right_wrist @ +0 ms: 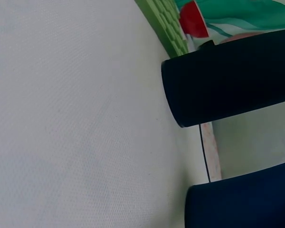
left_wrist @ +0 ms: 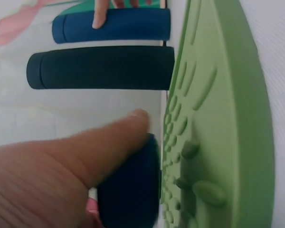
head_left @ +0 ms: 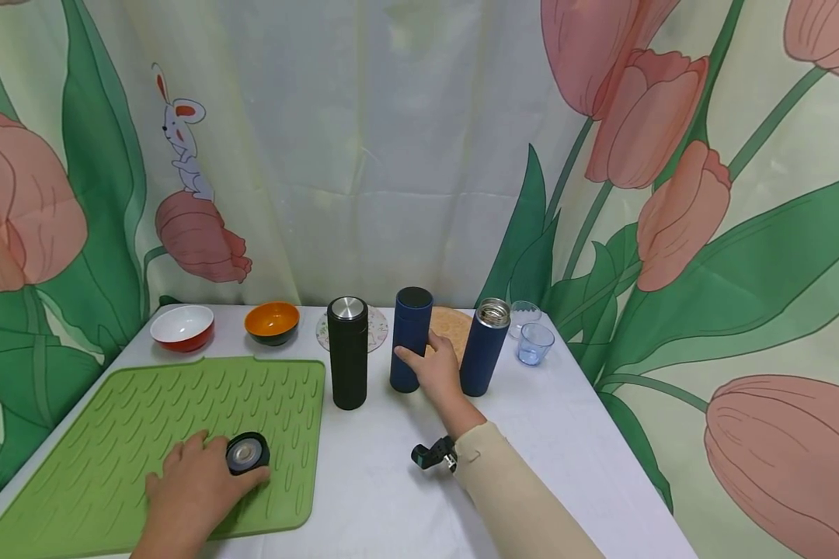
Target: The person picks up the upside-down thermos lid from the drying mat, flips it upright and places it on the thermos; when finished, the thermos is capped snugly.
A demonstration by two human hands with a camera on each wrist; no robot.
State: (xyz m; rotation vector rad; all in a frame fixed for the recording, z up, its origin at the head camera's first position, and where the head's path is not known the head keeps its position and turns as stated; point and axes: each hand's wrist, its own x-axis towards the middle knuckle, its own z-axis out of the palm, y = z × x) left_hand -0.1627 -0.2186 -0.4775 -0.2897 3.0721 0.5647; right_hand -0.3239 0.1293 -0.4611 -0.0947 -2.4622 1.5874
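My left hand (head_left: 194, 485) is low over the green drying mat (head_left: 140, 435) and pinches a dark bottle lid (head_left: 247, 453) between thumb and fingers. The lid's hollow underside faces up; in the left wrist view its side (left_wrist: 130, 187) looks blue, close beside the mat. With my right hand (head_left: 436, 369) I grip a capped blue thermos (head_left: 409, 341) that stands upright on the table, thumb across its front. Just right of that hand is a second blue thermos (head_left: 484, 353) with a bare steel mouth. A black thermos (head_left: 349, 365) with a steel-topped lid stands to the left.
At the back left are a red-and-white bowl (head_left: 199, 341) and an orange bowl (head_left: 273, 314). Two glass cups, one a blue glass (head_left: 534, 345), stand at the right edge. A floral round mat (head_left: 377, 330) and a tan round mat (head_left: 454, 320) lie behind the thermoses.
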